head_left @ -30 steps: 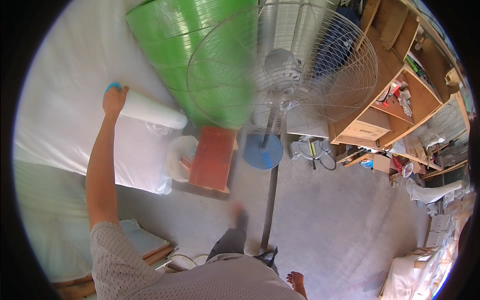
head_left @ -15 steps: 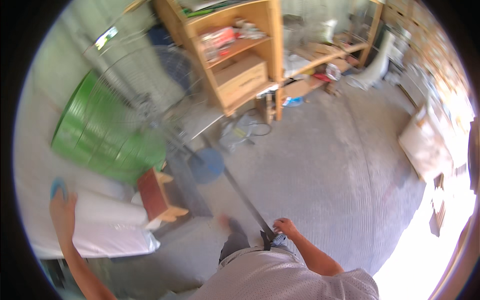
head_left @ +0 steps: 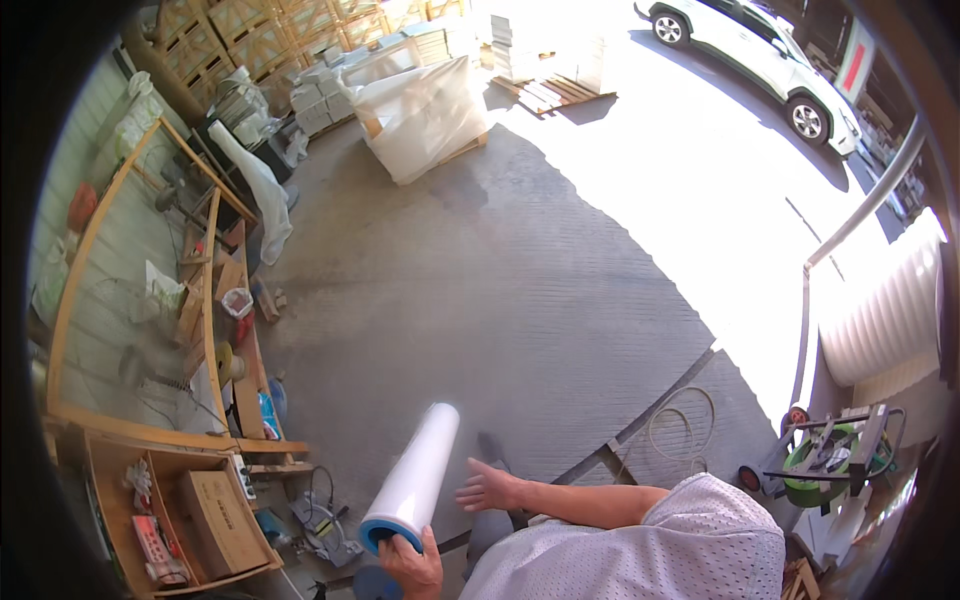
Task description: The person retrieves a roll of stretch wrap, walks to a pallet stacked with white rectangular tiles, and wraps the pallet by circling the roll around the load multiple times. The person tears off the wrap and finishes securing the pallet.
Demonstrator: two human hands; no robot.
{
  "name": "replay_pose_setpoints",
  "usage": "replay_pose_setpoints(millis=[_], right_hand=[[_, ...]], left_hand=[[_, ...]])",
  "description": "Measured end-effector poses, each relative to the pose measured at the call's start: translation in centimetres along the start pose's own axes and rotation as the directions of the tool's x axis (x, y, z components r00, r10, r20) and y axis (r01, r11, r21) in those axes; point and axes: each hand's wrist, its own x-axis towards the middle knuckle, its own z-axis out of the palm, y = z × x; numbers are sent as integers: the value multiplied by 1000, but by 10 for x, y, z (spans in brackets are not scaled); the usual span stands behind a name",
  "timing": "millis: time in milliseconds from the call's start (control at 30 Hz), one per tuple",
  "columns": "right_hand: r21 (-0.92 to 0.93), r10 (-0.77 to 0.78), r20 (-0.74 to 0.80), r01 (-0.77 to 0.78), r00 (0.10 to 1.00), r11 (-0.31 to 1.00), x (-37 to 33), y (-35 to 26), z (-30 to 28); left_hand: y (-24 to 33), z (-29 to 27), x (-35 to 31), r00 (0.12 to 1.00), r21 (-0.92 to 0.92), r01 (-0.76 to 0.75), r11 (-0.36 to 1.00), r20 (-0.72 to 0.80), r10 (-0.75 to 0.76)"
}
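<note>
My left hand (head_left: 414, 567) grips the near end of a white roll of stretch film (head_left: 418, 470), with its fingers at the blue core and the thumb up along the side. The roll is held in front of me, tilted, its far end pointing away and slightly right. My right hand (head_left: 488, 487) is just right of the roll, apart from it, with its fingers stretched out and nothing in them.
A wooden shelf (head_left: 262, 540) with boxes stands at the lower left. A wrapped pallet load (head_left: 425, 120) is farther off on the concrete floor. At right are a wheeled strap cart (head_left: 825, 460) and a coiled hose (head_left: 655, 430). A white car (head_left: 745, 55) is outside.
My view has swung right, from the fan and shelf toward the sunlit opening. My left hand, earlier far left at a blue ring, now holds the roll before me. The right hand's fingers have straightened.
</note>
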Motion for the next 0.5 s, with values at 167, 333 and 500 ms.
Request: replay_pose_setpoints(millis=[167, 333, 500], right_hand=[[514, -555, 43, 458, 831, 725, -37, -119, -6], [264, -915, -215, 922, 342, 283, -107, -192, -23], [42, -926, -373, 998, 52, 39, -167, -251, -56]], left_hand=[[50, 57, 131, 804, -363, -550, 752, 14, 595], [132, 106, 235, 484, -556, -746, 366, -76, 872], [204, 153, 309, 278, -668, -736, 114, -144, 950]])
